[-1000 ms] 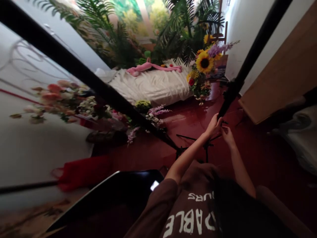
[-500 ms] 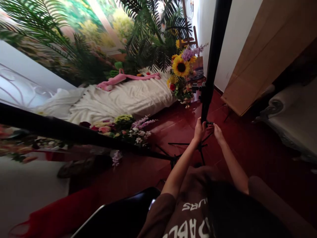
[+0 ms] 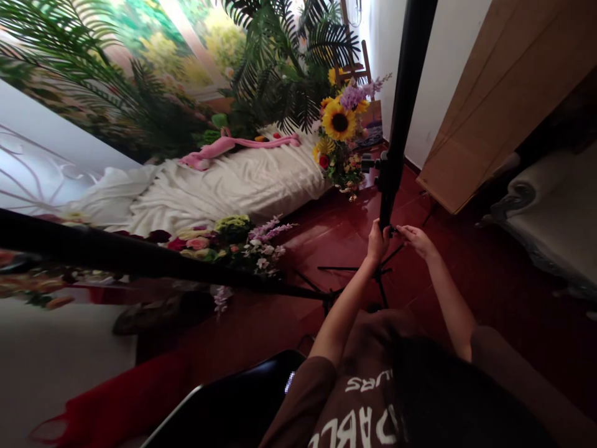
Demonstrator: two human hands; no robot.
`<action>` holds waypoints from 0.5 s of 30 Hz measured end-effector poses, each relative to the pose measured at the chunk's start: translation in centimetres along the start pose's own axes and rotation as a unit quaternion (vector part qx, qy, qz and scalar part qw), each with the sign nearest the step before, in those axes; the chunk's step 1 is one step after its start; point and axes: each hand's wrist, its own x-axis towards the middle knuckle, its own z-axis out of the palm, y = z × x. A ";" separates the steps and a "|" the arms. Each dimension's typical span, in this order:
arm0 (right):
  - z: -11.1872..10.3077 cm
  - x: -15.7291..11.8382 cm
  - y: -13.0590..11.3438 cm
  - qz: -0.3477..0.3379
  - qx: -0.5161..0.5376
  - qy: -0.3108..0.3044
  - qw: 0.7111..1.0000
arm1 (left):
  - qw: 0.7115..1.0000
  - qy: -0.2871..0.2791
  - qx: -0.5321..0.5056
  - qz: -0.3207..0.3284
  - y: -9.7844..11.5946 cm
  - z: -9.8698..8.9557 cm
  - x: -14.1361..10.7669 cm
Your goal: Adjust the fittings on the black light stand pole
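Observation:
A tall black stand (image 3: 405,93) with spread tripod legs rises in front of me, a knob (image 3: 368,163) sticking out of its upper collar. My left hand (image 3: 377,241) is wrapped round the pole low down, just above the legs. On the right side of the pole, at the same height, my right hand (image 3: 416,239) pinches a small black clamp knob (image 3: 393,231). The fingers partly cover that knob. A second black pole (image 3: 186,255) slants across the left, close to the camera; neither hand touches it.
A bench draped in white cloth (image 3: 242,190) bears a pink plush toy (image 3: 219,147). Sunflowers (image 3: 339,121) stand at its right end, more flowers (image 3: 261,249) at its near side. A large brown board (image 3: 466,143) leans at right. A dark screen (image 3: 233,398) is near my left side.
My right hand has turned about the knob, its wrist swinging outward to the right. The left hand keeps its hold on the pole. The view has shifted slightly.

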 end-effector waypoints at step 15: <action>0.7 1.9 1.5 -0.156 0.009 0.089 0.984 | 1.000 0.011 0.004 0.000 0.1 0.1 0.0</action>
